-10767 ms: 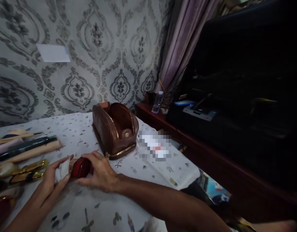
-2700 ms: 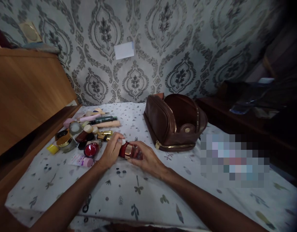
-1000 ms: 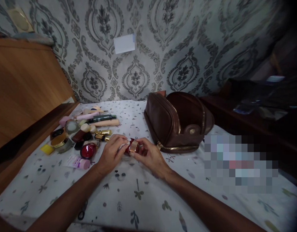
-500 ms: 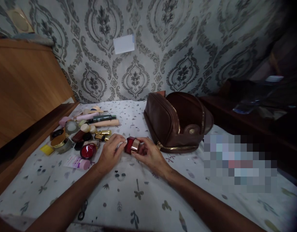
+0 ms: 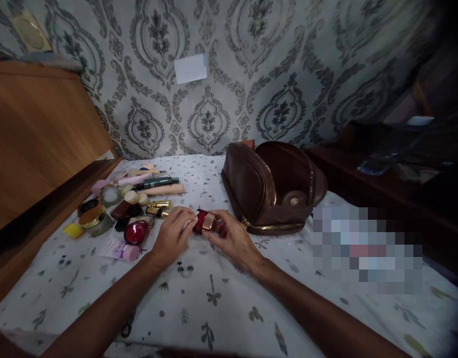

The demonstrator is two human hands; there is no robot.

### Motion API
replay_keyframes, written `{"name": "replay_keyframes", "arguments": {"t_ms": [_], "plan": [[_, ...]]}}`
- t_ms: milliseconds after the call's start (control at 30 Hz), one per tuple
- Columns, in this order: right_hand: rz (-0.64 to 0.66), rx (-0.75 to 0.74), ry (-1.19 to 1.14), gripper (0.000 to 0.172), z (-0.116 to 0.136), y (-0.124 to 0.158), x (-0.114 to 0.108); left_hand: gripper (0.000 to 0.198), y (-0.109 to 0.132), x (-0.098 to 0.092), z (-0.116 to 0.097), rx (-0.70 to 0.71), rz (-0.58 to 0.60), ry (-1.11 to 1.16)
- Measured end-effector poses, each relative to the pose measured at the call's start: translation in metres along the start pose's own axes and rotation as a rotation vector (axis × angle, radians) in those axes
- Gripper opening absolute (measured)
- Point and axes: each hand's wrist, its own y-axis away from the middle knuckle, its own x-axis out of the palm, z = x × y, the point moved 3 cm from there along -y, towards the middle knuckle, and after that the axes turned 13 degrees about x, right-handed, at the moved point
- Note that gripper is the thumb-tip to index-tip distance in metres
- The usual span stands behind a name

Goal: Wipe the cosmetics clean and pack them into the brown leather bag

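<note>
Both hands are gripping a small glossy red bottle with a rose-gold cap (image 5: pixel 203 222).
The left hand (image 5: pixel 173 234) is closing on its red end and the right hand (image 5: pixel 230 239) is pinching the cap end, seemingly steadying it just above the white leaf-printed cloth (image 5: pixel 214 298). An open brown leather pouch (image 5: pixel 266 189) is standing beside them.

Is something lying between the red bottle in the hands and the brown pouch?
Nothing visible does. The left hand and right hand both hold the red bottle; between it and the brown pouch lies only bare printed cloth, apart from the right hand itself. Other cosmetics lie to the left.
</note>
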Motion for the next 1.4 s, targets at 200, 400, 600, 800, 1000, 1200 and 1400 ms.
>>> {"name": "replay_keyframes", "arguments": {"t_ms": [200, 400, 600, 800, 1000, 1200, 1400], "plan": [[-0.027, -0.001, 0.043, 0.041, 0.0, -0.001, -0.003, 0.008, 0.001, 0.0, 0.007, -0.081, -0.01, 0.06], [0.047, 0.1, -0.123, 0.039, -0.003, -0.001, 0.002, 0.01, 0.001, -0.001, -0.004, 0.053, -0.031, -0.016], [0.15, 0.119, -0.23, 0.04, 0.0, 0.0, 0.005, 0.012, -0.001, 0.0, -0.015, 0.181, 0.046, -0.044], [0.114, 0.07, -0.101, 0.033, -0.002, -0.002, 0.0, 0.011, -0.002, -0.002, -0.002, 0.012, 0.017, 0.006], [0.023, 0.048, -0.106, 0.05, -0.012, -0.003, 0.006, 0.011, -0.003, -0.004, 0.002, -0.073, 0.008, 0.056], [0.064, 0.083, -0.187, 0.052, -0.009, -0.003, 0.005, 0.009, 0.0, -0.001, -0.003, 0.038, -0.007, -0.027], [0.134, 0.15, -0.303, 0.046, -0.004, -0.002, 0.001, 0.012, -0.001, 0.003, -0.018, 0.211, 0.03, -0.097]]}}
